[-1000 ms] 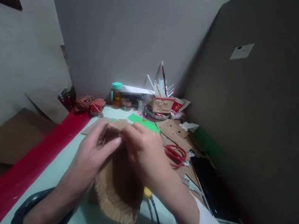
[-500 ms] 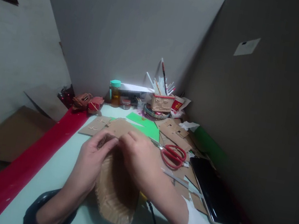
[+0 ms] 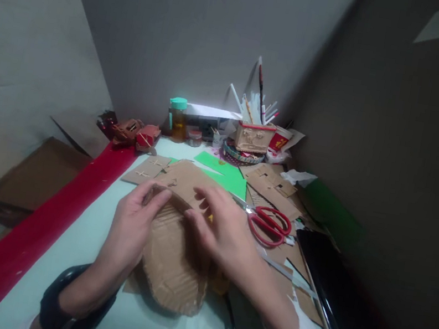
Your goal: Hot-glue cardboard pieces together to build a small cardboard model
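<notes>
A brown corrugated cardboard piece, oval and shallow with a raised edge, is tilted between my hands above the table. My left hand pinches its far left rim between thumb and fingers. By the far right rim, my right hand has its thumb and fingers apart; whether the thumb touches the rim I cannot tell. Beyond the piece lies a flat cardboard sheet. A yellow object with a black cord is partly hidden beneath my right forearm.
Red-handled scissors, a metal blade-like strip and a black tablet-like device lie to the right among cardboard scraps. Green paper lies farther back. Behind it stand a pen holder and a teal-lidded bottle.
My right hand has come away from the pinch at the rim and its fingers have spread. The cardboard piece has tipped to show more of its inside. The view has shifted downward.
</notes>
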{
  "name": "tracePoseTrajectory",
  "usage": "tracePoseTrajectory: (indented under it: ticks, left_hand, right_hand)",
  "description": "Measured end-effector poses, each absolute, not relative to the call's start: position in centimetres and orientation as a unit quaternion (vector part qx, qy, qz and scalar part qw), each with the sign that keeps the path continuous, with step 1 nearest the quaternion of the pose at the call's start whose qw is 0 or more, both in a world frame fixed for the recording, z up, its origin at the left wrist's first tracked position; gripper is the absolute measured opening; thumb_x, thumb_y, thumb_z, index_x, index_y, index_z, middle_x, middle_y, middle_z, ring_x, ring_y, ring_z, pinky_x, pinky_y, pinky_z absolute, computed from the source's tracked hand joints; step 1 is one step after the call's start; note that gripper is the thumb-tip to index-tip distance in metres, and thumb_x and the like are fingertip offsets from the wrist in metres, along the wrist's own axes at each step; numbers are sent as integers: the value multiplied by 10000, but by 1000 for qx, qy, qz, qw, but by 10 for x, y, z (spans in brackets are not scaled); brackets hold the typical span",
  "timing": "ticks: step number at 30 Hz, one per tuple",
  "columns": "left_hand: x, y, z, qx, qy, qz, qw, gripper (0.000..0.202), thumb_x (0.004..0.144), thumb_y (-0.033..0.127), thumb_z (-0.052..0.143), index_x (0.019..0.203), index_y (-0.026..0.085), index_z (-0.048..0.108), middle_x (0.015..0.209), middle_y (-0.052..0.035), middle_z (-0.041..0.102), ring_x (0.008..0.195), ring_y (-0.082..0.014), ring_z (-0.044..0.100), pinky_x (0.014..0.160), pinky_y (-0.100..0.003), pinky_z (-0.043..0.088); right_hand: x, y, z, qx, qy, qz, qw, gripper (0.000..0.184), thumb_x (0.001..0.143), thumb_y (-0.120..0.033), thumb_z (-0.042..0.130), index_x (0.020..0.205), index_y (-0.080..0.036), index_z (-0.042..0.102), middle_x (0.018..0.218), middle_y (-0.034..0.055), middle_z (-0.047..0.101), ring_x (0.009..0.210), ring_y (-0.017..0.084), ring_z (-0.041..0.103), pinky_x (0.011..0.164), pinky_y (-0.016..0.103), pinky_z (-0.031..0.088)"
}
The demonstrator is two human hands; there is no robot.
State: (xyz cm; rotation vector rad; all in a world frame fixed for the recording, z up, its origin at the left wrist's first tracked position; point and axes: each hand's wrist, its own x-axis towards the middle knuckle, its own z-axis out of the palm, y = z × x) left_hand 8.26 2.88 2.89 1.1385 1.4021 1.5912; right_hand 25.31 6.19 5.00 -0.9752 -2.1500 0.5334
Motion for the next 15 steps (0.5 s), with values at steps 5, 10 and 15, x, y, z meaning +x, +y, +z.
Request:
tracePoseTrajectory:
  ticks: [5, 10, 15]
  left_hand:
    - [85, 27, 30, 433, 557, 610, 362, 238, 878, 410, 713, 950, 195, 640, 933, -2, 653, 848, -187, 605, 762, -350, 470]
    - [86, 26, 28, 450, 578, 592, 335, 154, 896, 398, 698, 901, 248, 666, 895, 44, 663, 869, -162, 593, 821, -318, 433]
    - [85, 24, 28, 452, 595, 577, 330, 155, 899, 433, 686, 887, 279, 671, 882, 58, 674, 857, -168, 598, 804, -304, 443]
  right_hand:
    - [252, 61, 45, -390, -808, 249, 365, 94, 926, -124, 691, 925, -148, 782, 834, 44, 778, 767, 180, 698, 712, 261, 475]
    - [245, 60, 35, -407, -789, 245, 391, 105, 905, -97, 700, 869, -135, 791, 805, 58, 785, 727, 187, 703, 661, 262, 450]
    - [245, 59, 33, -401, -787, 239, 403, 122, 892, -76, 694, 841, -143, 783, 781, 49, 776, 707, 183, 689, 661, 264, 444]
